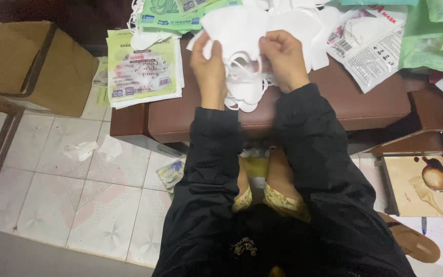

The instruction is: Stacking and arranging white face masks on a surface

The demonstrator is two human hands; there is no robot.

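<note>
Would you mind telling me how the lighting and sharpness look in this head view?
Head view: the white masks are washed out, their folds barely showing; the left hand and right hand are evenly lit and fairly sharp; the black sleeves lose detail in darkness; frame corners darken.

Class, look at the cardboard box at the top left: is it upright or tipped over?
Tipped over. The cardboard box lies on its side on the tiled floor, one broad brown face up; its opening isn't visible.
</note>
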